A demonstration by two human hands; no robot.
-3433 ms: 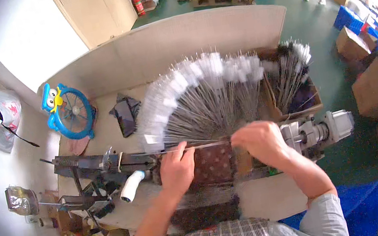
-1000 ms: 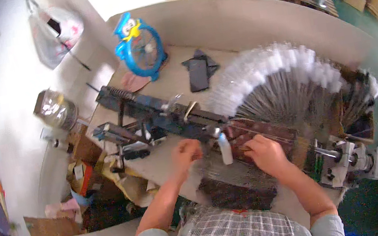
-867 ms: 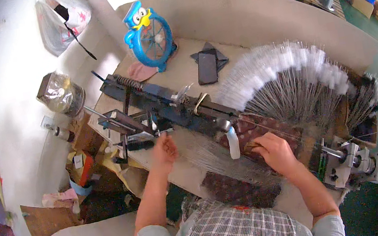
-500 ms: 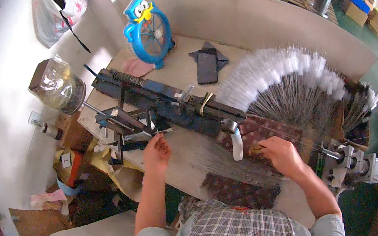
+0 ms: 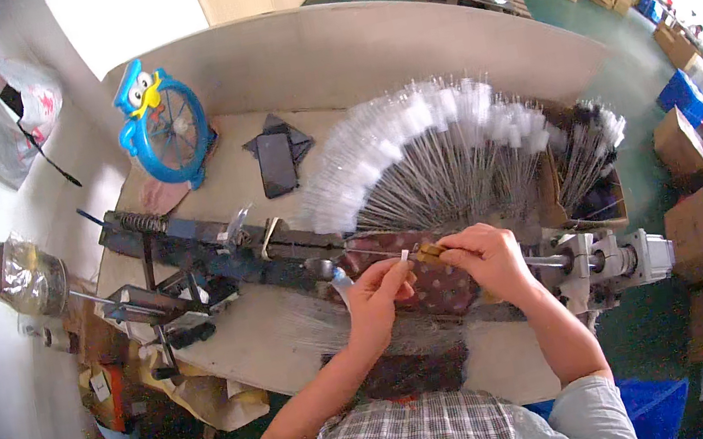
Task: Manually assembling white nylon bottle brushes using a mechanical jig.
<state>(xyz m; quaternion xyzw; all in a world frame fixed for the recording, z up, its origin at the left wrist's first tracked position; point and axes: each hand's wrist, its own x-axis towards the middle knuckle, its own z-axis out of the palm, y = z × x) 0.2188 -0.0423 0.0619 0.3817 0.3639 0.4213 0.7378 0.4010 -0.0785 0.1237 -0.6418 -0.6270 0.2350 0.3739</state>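
My left hand (image 5: 377, 301) is closed in a pinch, and a small white piece (image 5: 405, 255) sticks up from its fingertips. Close beside it my right hand (image 5: 492, 259) pinches a small brass-coloured piece (image 5: 430, 252). The two fingertips are a short gap apart, above a dark red dotted cloth (image 5: 439, 289). A thin wire rod runs from the black bench machine (image 5: 283, 255) towards my hands; I cannot tell whether either hand touches it. Left of my left hand stands the machine's pale-handled lever (image 5: 341, 279). Loose thin wires (image 5: 305, 326) lie on the bench below the machine.
Wire brushes with white tufts (image 5: 441, 138) fan out behind my hands. A carton of more brushes (image 5: 590, 210) stands to the right, above a metal motor unit (image 5: 608, 259). A phone (image 5: 276, 165) and a blue duck-shaped fan (image 5: 166, 130) are at the back.
My left hand has moved right, from the machine's side frame to beside my right hand. My right hand has come up next to it. The whole view has swung right.
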